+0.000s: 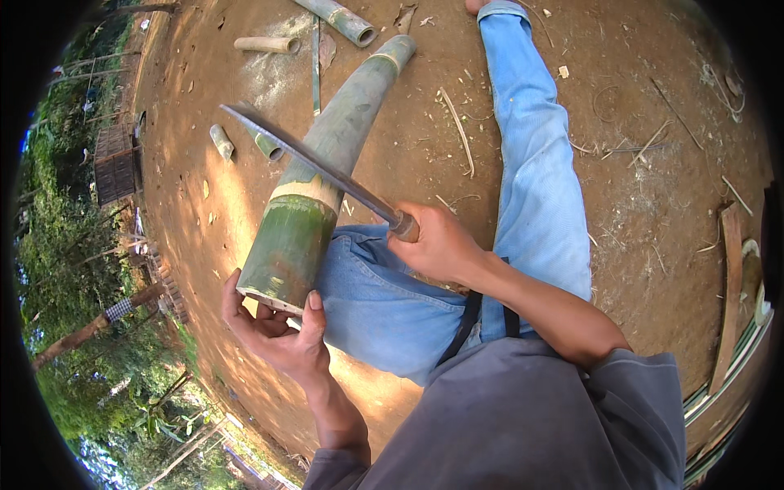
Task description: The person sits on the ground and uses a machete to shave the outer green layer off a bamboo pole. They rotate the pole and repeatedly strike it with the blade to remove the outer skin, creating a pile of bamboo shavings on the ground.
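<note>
A thick green bamboo pole (pixel 287 238) slants away from me, its near end beside my bent leg. A pale scraped ring marks the node partway along it. My left hand (pixel 282 339) grips the cut near end, thumb on the right side and fingers curled round the left and underneath. In my right hand (pixel 439 243) is the wooden handle of a long machete (pixel 304 153). Its blade crosses over the bamboo just beyond the pale ring, tip pointing to the far left. Whether the edge touches the bamboo, I cannot tell.
Short bamboo pieces lie on the dirt ground, among them a pale tube (pixel 265 45), a stub (pixel 220 141) and a thicker length (pixel 347 23). A thin green strip (pixel 316 69) lies near them. Wooden planks (pixel 727 298) lean at right. My jeans leg (pixel 531 139) stretches forward.
</note>
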`<state>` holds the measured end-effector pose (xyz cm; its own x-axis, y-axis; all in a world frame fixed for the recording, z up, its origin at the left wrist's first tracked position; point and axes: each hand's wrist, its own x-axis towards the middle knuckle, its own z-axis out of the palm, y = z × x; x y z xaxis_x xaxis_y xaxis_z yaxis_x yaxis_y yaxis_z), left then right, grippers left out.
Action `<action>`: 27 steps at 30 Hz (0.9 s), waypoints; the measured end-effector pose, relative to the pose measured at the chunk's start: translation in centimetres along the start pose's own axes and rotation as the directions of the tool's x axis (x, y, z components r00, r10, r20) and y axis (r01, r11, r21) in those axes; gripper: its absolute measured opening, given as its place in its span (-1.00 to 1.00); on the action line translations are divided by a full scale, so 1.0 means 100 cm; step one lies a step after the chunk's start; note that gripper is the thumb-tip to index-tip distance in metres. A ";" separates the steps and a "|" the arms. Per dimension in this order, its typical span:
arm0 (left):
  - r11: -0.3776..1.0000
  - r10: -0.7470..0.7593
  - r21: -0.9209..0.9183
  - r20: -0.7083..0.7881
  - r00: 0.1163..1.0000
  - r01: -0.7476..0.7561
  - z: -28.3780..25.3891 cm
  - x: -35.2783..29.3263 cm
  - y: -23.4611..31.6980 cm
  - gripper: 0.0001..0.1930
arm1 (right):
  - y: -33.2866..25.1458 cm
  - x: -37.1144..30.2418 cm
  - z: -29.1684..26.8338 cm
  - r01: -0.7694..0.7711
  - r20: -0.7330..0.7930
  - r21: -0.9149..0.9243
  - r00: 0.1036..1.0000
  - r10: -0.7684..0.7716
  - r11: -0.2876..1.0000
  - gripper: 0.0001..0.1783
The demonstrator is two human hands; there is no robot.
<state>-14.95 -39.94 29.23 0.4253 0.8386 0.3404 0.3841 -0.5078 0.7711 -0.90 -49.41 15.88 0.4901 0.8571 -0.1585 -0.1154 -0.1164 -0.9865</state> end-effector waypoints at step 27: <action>0.998 -0.059 0.005 -0.052 0.997 0.059 0.000 0.000 -0.005 -0.05 | 0.002 -0.007 -0.006 0.164 0.075 -0.085 0.985 -0.157 0.983 -0.73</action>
<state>-15.08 -39.68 28.86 0.3589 0.8761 0.3219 0.4125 -0.4583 0.7873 -0.75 -50.28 15.78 0.4360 0.8999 0.0023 0.0406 -0.0171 -0.9990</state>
